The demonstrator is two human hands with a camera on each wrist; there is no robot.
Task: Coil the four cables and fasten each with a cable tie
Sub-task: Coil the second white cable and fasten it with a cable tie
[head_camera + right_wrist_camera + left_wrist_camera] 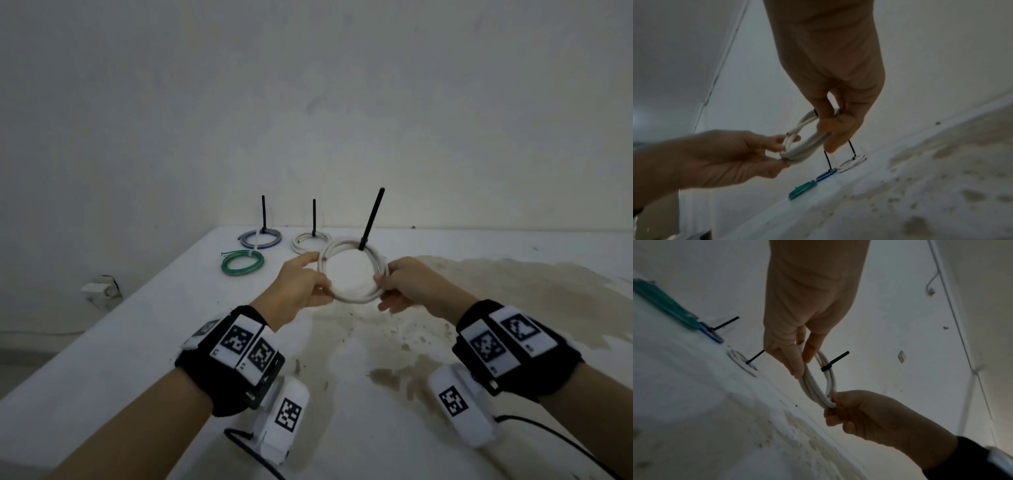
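both hands grip white coil (352, 270), black tie (371, 219) upright.

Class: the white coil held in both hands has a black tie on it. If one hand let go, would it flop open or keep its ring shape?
Coil probably keeps its ring: the tie binds the loops. Away from the tie, loops may sag apart slightly. It looks light, pinched by fingertips.

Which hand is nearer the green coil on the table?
Left. The left hand grips the near-left side of the held white coil, just right of the green coil. The right hand grips the white coil's opposite side, farther away.
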